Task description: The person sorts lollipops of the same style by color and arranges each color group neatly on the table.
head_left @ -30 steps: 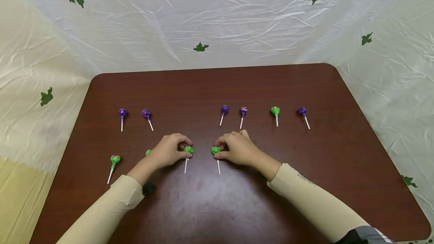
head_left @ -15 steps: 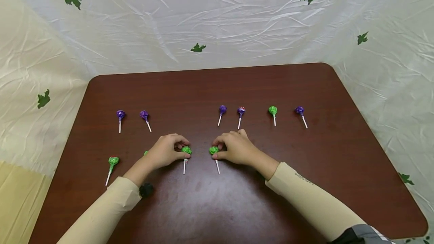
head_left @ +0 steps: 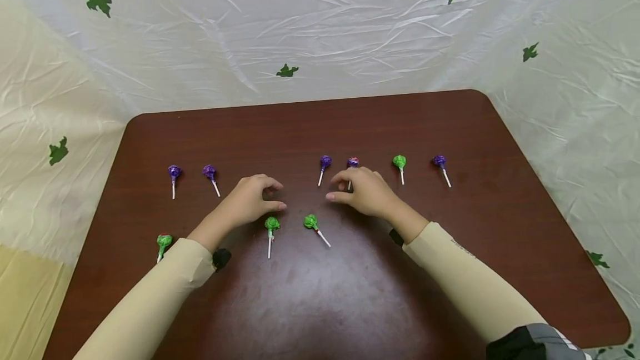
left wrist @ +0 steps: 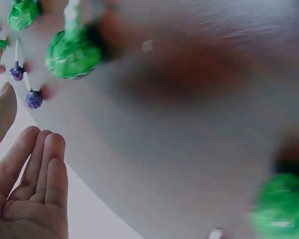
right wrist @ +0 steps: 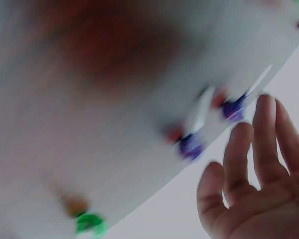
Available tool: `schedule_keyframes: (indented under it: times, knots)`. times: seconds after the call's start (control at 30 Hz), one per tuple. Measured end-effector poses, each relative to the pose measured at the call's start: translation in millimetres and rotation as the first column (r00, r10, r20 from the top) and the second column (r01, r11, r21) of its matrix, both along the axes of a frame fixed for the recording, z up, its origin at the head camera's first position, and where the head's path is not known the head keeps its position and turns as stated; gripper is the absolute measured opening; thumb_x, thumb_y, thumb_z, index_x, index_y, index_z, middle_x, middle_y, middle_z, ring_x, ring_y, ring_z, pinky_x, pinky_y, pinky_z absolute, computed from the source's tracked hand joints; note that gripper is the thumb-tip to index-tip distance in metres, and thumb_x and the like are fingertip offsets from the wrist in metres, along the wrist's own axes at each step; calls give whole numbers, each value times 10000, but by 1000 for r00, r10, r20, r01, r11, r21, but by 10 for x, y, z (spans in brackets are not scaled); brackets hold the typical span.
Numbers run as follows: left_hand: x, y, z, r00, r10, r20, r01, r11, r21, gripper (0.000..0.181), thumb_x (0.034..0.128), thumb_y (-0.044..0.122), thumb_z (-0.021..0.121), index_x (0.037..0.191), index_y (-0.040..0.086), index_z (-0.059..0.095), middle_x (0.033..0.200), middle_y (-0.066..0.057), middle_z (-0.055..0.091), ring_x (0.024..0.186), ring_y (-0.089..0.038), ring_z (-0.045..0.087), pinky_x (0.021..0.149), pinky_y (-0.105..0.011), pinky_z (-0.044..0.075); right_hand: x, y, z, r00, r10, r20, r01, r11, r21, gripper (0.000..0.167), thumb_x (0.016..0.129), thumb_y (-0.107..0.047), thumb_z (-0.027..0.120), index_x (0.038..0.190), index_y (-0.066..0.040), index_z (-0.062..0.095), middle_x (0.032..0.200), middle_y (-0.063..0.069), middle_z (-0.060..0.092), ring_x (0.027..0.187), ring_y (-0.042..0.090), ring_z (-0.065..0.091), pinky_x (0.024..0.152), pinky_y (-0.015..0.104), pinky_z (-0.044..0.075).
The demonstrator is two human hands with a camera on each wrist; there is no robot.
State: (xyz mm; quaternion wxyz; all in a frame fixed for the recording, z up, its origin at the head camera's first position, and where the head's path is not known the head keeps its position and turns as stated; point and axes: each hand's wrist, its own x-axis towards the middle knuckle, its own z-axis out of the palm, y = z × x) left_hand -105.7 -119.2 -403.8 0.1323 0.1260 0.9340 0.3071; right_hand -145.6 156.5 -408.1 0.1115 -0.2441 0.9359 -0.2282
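Two green-wrapped lollipops lie on the table in the head view, the left one with its stick toward me and the right one with its stick slanting right. Just beyond the left one is my left hand, thumb and fingers apart and holding nothing. My right hand, also holding nothing, is over the stick of a purple lollipop and partly hides it. Both wrist views show relaxed, spread fingers, on the left hand and the right hand.
Along the back of the brown table lie more purple lollipops and a green lollipop. Another green lollipop is partly covered by my left sleeve. White sheeting surrounds the table.
Both hands have let go of the green lollipops and moved away from me, the right hand also rightward. The right green lollipop's stick now slants more. The head view has shifted slightly.
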Motion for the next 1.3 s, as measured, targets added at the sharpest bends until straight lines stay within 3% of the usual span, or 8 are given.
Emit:
schedule_keyframes:
  times: [0.13, 0.23, 0.43, 0.6, 0.93, 1.3]
  knots:
    - [-211, 178, 50, 1000, -13, 18, 14, 1000, -11, 450, 880, 250, 768, 1253, 29, 652, 1234, -134, 654, 1159, -286, 608, 983, -434, 499, -231, 164, 2, 989, -142, -39, 142, 990, 11, 404, 895, -417, 723, 1194, -147, 698, 965, 0, 662, 954, 255, 562, 832, 441, 411]
    - [-386, 311, 83, 1000, -9, 16, 9, 1000, -21, 455, 888, 239, 760, 1272, 27, 639, 1259, -133, 639, 1202, -290, 592, 1011, -435, 487, -359, 240, -10, 979, -195, -54, 198, 979, 41, 450, 906, -409, 714, 1264, -141, 660, 1018, 31, 667, 996, 286, 543, 840, 467, 394]
    - [-720, 529, 73, 1000, 23, 2, -23, 999, -31, 444, 908, 225, 737, 1285, 18, 626, 1279, -141, 626, 1231, -290, 574, 1043, -421, 468, -507, 258, -40, 977, -210, -31, 212, 969, 125, 544, 911, -447, 695, 1356, -149, 599, 1017, 28, 664, 996, 282, 545, 834, 455, 367]
    - [-904, 698, -3, 999, 45, 7, -45, 999, -31, 425, 924, 247, 718, 1278, 30, 628, 1287, -135, 627, 1238, -283, 572, 1048, -410, 467, -583, 241, -67, 980, -199, -17, 200, 966, 162, 504, 909, -456, 693, 1303, -146, 640, 994, 34, 676, 1013, 289, 545, 850, 456, 355]
    - [-1012, 839, -150, 996, 77, 49, -76, 997, -28, 409, 936, 255, 702, 1272, 35, 627, 1294, -125, 637, 1246, -272, 574, 1054, -399, 462, -625, 221, -108, 983, -184, -8, 182, 968, 174, 417, 899, -440, 711, 1224, -179, 700, 998, 10, 714, 989, 262, 556, 848, 447, 338]
    - [-1027, 936, -190, 999, 32, 43, -31, 999, -25, 315, 921, 223, 721, 1190, 60, 703, 1141, -82, 711, 1104, -228, 631, 981, -371, 500, -652, 219, -109, 982, -188, 6, 185, 971, 154, 372, 892, -411, 729, 1186, -185, 717, 1019, 9, 736, 1008, 260, 585, 856, 455, 323]
